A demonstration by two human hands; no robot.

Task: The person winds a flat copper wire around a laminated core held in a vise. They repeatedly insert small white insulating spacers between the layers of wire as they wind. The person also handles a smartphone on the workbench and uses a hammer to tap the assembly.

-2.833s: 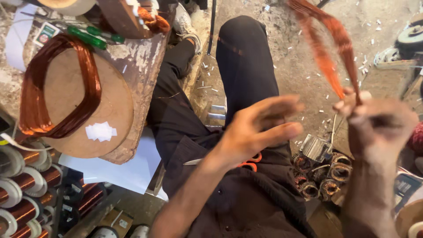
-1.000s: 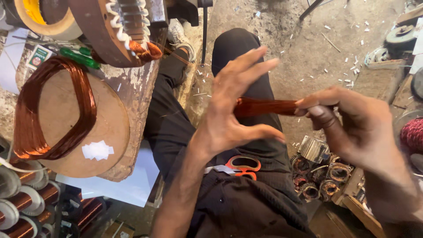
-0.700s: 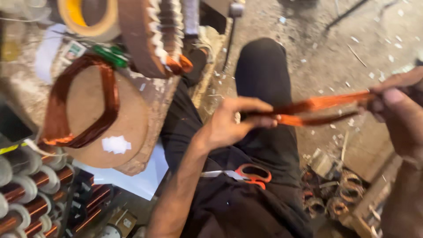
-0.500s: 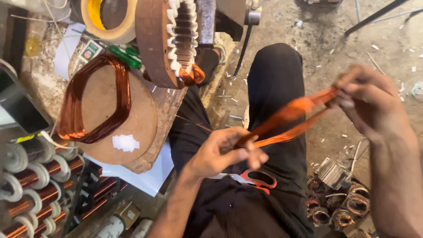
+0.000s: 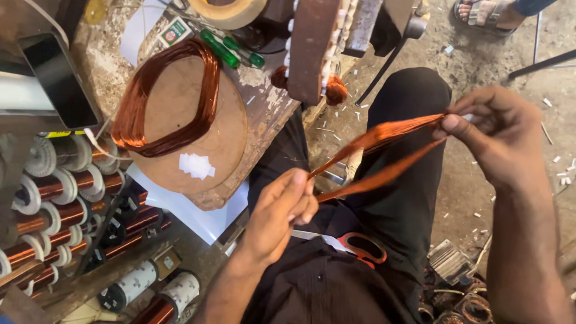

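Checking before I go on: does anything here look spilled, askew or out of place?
Scissors with orange handles lie loose on the lap, under the copper wire loop stretched between the left hand and right hand. Small white scraps litter the floor. The wire loop itself looks intact.

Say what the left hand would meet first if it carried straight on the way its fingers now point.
The left hand points up and right along the copper wire bundle it pinches, so probably the right hand holding the other end; depth is unclear.
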